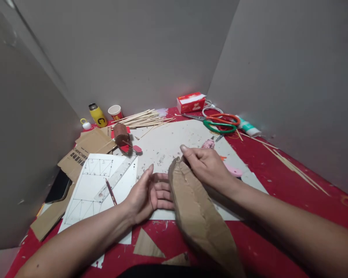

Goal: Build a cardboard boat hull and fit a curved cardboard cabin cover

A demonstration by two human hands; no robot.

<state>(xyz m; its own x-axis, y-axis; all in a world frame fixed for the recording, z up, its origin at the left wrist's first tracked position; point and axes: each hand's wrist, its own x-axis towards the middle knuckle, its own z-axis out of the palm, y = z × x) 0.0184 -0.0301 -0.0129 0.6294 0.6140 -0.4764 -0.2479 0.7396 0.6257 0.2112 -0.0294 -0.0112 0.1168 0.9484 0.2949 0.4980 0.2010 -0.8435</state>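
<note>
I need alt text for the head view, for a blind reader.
A person's right hand grips a long, creased cardboard piece near its far end; the left hand is open beside it. To the left, a pencil and a ruler lie on paper with truss drawings; wooden sticks and a red tissue pack lie behind.

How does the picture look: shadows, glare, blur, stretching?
Head view: the left wall looks darker than the back wall; head view: the right forearm seems stretched by a wide lens; head view: the cardboard piece shows creases without strong glare, while tiny labels on the drawing look blurred.
</note>
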